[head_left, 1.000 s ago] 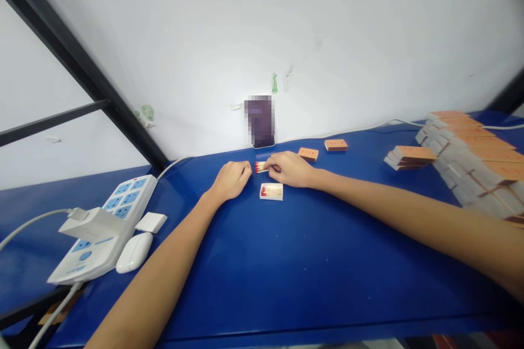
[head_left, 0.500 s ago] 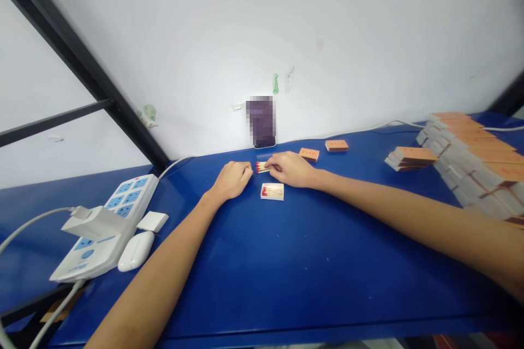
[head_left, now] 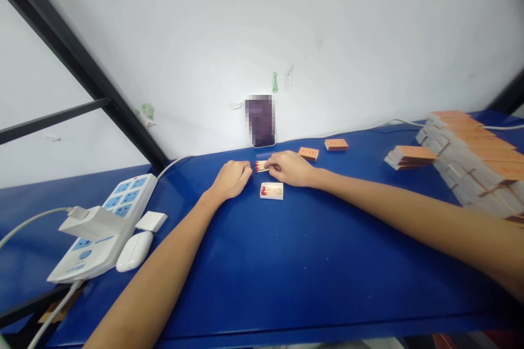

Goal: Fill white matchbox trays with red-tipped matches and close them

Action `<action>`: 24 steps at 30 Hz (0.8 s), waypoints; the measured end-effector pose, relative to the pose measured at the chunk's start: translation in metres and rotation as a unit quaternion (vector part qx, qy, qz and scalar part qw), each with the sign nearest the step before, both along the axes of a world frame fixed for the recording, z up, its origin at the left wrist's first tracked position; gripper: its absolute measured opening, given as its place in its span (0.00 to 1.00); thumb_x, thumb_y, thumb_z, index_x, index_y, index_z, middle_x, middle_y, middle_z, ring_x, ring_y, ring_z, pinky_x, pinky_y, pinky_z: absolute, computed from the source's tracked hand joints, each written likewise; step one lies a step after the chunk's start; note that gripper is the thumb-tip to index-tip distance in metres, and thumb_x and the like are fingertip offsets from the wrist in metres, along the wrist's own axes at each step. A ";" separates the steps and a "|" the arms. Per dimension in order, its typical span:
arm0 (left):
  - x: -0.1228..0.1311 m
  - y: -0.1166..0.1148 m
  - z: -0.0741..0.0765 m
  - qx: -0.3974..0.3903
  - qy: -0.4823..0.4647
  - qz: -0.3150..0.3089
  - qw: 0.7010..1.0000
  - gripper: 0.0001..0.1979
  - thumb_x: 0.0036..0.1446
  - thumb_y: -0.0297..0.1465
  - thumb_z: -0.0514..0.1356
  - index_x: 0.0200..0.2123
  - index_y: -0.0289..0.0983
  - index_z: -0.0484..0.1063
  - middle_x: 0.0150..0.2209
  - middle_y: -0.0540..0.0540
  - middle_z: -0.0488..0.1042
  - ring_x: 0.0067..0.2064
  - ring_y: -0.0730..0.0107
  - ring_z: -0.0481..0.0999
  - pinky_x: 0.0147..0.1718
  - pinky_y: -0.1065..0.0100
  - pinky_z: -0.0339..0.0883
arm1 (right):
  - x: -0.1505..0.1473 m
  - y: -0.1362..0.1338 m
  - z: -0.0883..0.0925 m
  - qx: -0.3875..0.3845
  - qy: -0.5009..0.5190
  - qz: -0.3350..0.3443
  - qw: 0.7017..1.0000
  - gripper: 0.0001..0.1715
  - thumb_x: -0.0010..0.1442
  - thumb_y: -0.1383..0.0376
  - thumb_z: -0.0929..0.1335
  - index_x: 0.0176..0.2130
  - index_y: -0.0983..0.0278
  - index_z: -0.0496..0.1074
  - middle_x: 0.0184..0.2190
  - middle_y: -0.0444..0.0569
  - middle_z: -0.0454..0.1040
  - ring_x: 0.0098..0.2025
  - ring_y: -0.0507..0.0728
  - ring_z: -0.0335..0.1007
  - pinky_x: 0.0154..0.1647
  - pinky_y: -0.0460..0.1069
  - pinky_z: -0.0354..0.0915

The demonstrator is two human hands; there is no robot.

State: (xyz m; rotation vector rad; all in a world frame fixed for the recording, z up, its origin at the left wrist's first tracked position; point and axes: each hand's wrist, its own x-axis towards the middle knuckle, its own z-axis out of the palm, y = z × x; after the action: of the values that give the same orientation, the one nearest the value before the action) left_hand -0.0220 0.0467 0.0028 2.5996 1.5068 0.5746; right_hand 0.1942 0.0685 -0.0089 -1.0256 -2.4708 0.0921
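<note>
My right hand (head_left: 289, 168) has its fingers closed on the ends of several red-tipped matches (head_left: 261, 166), which lie on the blue table (head_left: 286, 267). Just left of the match heads rests my left hand (head_left: 233, 179), fingers curled together; whether anything is inside them is hidden. Below the two hands sits a white matchbox tray (head_left: 271, 197) holding matches with their red heads to the left. Behind my right hand lies an orange matchbox (head_left: 308, 154), and another orange matchbox (head_left: 336, 145) is farther right.
Stacked matchboxes (head_left: 470, 147) fill the right side, with a smaller stack (head_left: 410, 157) beside them. A phone (head_left: 260, 121) leans on the wall. At left are a power strip (head_left: 130, 196), a white square item (head_left: 151, 221) and a white rounded case (head_left: 135, 251).
Both hands hold nearly the same pose and place. The whole view has shifted very slightly.
</note>
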 end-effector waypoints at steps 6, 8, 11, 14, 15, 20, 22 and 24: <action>-0.001 0.001 0.000 -0.002 -0.004 -0.003 1.000 0.17 0.63 0.32 0.45 0.22 0.38 0.61 0.21 0.49 0.66 0.25 0.68 0.64 0.29 0.66 0.50 | 0.000 0.000 0.000 0.005 0.008 0.008 1.000 0.14 0.61 0.69 0.63 0.38 0.63 0.79 0.34 0.48 0.77 0.34 0.54 0.68 0.36 0.48 0.57; -0.001 0.001 -0.001 -0.002 -0.005 -0.006 1.000 0.17 0.63 0.32 0.45 0.22 0.38 0.61 0.21 0.49 0.66 0.25 0.68 0.63 0.29 0.66 0.50 | 0.000 0.000 0.000 0.003 0.012 0.009 1.000 0.14 0.61 0.69 0.63 0.38 0.63 0.78 0.34 0.48 0.77 0.34 0.54 0.68 0.36 0.48 0.57; -0.001 0.000 -0.001 0.001 -0.001 -0.014 1.000 0.18 0.62 0.31 0.45 0.21 0.38 0.62 0.21 0.49 0.66 0.25 0.68 0.63 0.29 0.66 0.51 | 0.000 -0.001 0.001 0.003 0.010 0.007 1.000 0.14 0.61 0.69 0.63 0.39 0.63 0.78 0.34 0.48 0.77 0.34 0.54 0.68 0.37 0.47 0.57; -0.001 0.000 0.000 0.012 0.001 -0.025 1.000 0.18 0.62 0.30 0.44 0.20 0.38 0.62 0.21 0.48 0.67 0.25 0.69 0.63 0.29 0.66 0.52 | 0.000 -0.002 0.002 0.005 -0.003 0.004 1.000 0.15 0.61 0.69 0.63 0.40 0.62 0.79 0.34 0.48 0.76 0.34 0.54 0.68 0.36 0.48 0.56; 0.000 0.000 0.000 0.018 0.001 -0.028 0.999 0.18 0.62 0.30 0.44 0.20 0.38 0.62 0.22 0.48 0.67 0.25 0.69 0.63 0.30 0.66 0.52 | 0.000 -0.002 0.002 0.004 -0.006 0.003 1.000 0.16 0.62 0.68 0.63 0.40 0.62 0.79 0.34 0.48 0.76 0.34 0.54 0.67 0.36 0.48 0.56; 0.002 0.000 -0.001 0.032 0.003 -0.013 0.999 0.18 0.61 0.30 0.46 0.19 0.37 0.61 0.21 0.48 0.68 0.25 0.70 0.63 0.30 0.65 0.52 | 0.000 -0.002 0.003 0.003 -0.014 0.007 1.000 0.17 0.62 0.68 0.62 0.42 0.62 0.79 0.33 0.48 0.76 0.33 0.54 0.66 0.35 0.48 0.55; 0.002 0.000 -0.001 0.025 0.002 -0.004 1.000 0.19 0.61 0.31 0.45 0.18 0.37 0.60 0.20 0.48 0.66 0.24 0.71 0.62 0.30 0.65 0.51 | 0.000 -0.002 0.003 0.002 -0.014 0.010 1.000 0.17 0.61 0.68 0.62 0.42 0.62 0.79 0.32 0.48 0.75 0.32 0.54 0.65 0.35 0.48 0.54; 0.001 0.000 -0.002 0.023 0.000 -0.002 1.000 0.19 0.61 0.31 0.45 0.18 0.37 0.59 0.19 0.49 0.65 0.23 0.71 0.62 0.29 0.65 0.51 | 0.000 -0.003 0.003 0.001 -0.012 0.015 1.000 0.18 0.62 0.68 0.62 0.42 0.63 0.79 0.31 0.47 0.75 0.31 0.53 0.64 0.34 0.48 0.54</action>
State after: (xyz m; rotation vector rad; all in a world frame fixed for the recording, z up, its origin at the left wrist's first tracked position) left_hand -0.0206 0.0471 0.0010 2.6363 1.5066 0.6168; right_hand 0.1945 0.0659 -0.0055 -0.9939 -2.5088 0.0876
